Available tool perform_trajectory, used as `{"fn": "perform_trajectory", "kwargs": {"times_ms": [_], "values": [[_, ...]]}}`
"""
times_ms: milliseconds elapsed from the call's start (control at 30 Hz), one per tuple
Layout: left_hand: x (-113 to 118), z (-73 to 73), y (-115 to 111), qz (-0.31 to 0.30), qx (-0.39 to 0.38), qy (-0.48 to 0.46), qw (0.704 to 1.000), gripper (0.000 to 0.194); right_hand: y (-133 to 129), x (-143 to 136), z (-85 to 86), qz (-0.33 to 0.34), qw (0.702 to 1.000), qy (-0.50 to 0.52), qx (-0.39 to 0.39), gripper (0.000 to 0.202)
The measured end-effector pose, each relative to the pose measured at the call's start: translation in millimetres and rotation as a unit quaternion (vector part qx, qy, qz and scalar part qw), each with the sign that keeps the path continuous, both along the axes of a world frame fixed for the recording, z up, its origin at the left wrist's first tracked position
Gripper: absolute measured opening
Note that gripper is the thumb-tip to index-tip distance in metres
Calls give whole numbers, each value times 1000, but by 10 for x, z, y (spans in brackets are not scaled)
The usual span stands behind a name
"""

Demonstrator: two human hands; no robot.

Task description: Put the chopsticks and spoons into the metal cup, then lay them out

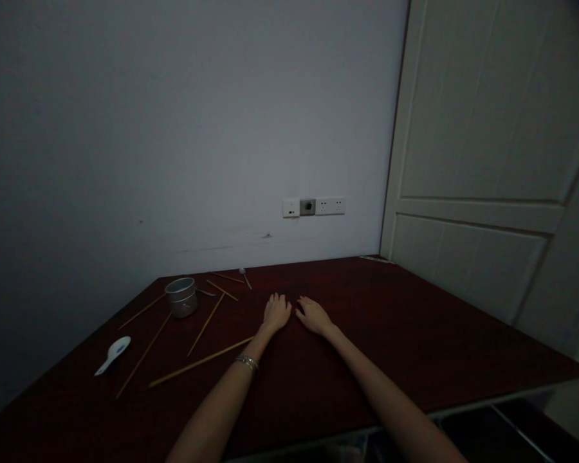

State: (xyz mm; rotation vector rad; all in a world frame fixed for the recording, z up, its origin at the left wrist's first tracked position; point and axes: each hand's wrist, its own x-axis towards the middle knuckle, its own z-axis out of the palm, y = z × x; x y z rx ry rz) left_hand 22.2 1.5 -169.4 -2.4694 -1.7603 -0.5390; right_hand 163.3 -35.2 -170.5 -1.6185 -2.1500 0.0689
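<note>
My left hand (pixel 276 312) lies palm down on the dark red table (pixel 367 321), fingers stretched out and holding nothing. Just right of it, with a small gap between, my right hand (pixel 313 316) also rests flat and empty. Nearest to my left forearm is a long wooden chopstick (pixel 200 362), whose far end reaches the wrist. More chopsticks (pixel 206 325) are scattered to the left. Among them a silvery cylindrical cup (pixel 182 298) stands upright. A white soup spoon (pixel 113 353) lies nearer the left edge, and a small metal spoon (pixel 246 278) lies at the back.
A pale wall (pixel 222 128) with a row of sockets (pixel 330 206) rises behind the table. On the right stands a white panelled door (pixel 477 161). Another thin curved utensil (pixel 206 292) lies beside the cup, partly hidden. Dark, unclear items sit below the table's front edge.
</note>
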Motion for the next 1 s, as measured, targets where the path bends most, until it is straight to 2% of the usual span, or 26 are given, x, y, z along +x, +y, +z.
{"fn": "perform_trajectory", "kwargs": {"times_ms": [200, 433, 700, 1000], "values": [[8, -7, -7, 5, 1, 13, 1000, 40, -16, -13, 9, -11, 1000, 3, 3, 48], [-21, -9, -17, -19, 17, 6, 1000, 36, -27, -4, 23, -6, 1000, 1, 4, 48], [-43, 38, -64, -12, -7, -8, 1000, 37, -30, 2, 38, -3, 1000, 1, 6, 46], [-69, 6, -52, -27, -7, 0, 1000, 40, -9, 6, 12, -1, 1000, 13, 6, 46]]}}
